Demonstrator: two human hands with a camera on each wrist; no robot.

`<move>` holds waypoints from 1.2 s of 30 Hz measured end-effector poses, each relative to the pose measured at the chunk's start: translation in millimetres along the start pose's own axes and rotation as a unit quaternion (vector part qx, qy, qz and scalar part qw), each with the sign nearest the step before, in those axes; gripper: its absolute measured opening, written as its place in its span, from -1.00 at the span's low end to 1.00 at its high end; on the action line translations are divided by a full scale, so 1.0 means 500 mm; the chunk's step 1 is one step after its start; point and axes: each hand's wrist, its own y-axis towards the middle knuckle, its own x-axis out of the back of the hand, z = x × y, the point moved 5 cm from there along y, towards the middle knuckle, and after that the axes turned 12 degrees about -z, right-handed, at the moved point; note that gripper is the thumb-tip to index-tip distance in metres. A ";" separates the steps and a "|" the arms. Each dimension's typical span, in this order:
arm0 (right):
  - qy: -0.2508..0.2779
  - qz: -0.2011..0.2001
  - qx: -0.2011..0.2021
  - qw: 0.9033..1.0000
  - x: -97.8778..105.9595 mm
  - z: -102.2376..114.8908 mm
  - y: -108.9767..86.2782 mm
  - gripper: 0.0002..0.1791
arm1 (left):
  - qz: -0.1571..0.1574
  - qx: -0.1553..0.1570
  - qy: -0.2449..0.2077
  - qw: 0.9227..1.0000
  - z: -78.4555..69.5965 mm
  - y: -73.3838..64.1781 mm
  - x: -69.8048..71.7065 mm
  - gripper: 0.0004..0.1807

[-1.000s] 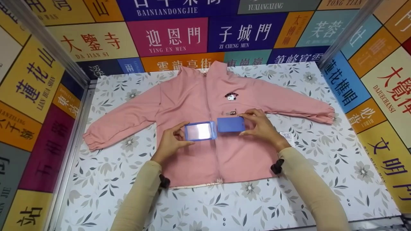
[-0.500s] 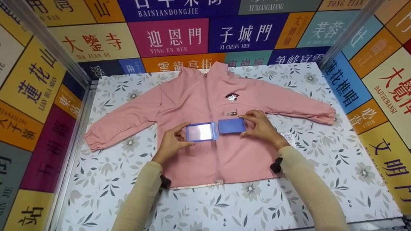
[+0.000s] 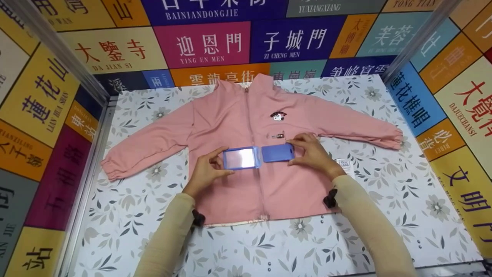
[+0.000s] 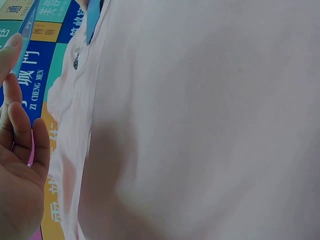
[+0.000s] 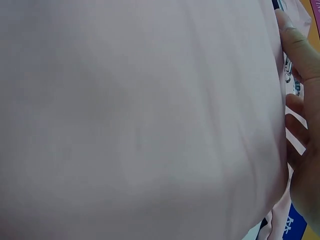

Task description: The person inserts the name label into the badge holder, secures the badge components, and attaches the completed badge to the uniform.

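A pink zip-up jacket [image 3: 223, 196] lies spread out, front up. Above its zipper my left hand [image 3: 205, 171] pinches a blue-framed card holder [image 3: 240, 158] with a clear window, thumb below and fingers above. Just right of it, my right hand [image 3: 313, 152] pinches a flat blue panel [image 3: 277, 152] by its right end. A narrow gap shows between the two pieces. In the left wrist view the holder's edge [image 4: 27, 40] rises past the left thumb. Fabric fills most of the right wrist view, with the right hand [image 5: 305, 130] at its edge.
A small metal clip [image 3: 280, 135] sits on the jacket's chest under a cartoon patch [image 3: 277, 116]. A white printed card [image 3: 344, 165] lies beside the right forearm. The flower-patterned table [image 3: 230, 250] is bounded by printed wall panels [image 3: 207, 42] behind and at both sides.
My right hand has brought the blue panel slightly down, more level with the card holder. The left hand with the holder has hardly moved.
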 end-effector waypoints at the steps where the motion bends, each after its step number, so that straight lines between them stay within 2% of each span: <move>1: -0.001 0.001 -0.002 1.000 0.000 0.000 0.000 -0.06 | 0.000 -0.003 0.000 1.000 -0.001 0.000 0.000 -0.22; 12: -0.007 0.010 -0.011 1.000 -0.002 0.002 0.002 -0.08 | -0.002 0.002 0.007 1.000 -0.003 0.001 -0.001 -0.21; 21: -0.028 0.037 -0.024 0.999 -0.002 0.011 0.007 -0.05 | 0.001 0.006 -0.004 1.000 -0.001 0.004 -0.001 -0.21; 28: -0.041 0.048 -0.027 0.998 -0.005 0.009 0.008 0.00 | 0.003 0.008 0.001 1.000 0.049 0.016 -0.011 -0.16; 36: -0.049 0.049 -0.021 0.997 -0.001 0.012 0.007 0.03 | 0.000 -0.002 -0.009 1.000 0.055 0.016 -0.010 -0.17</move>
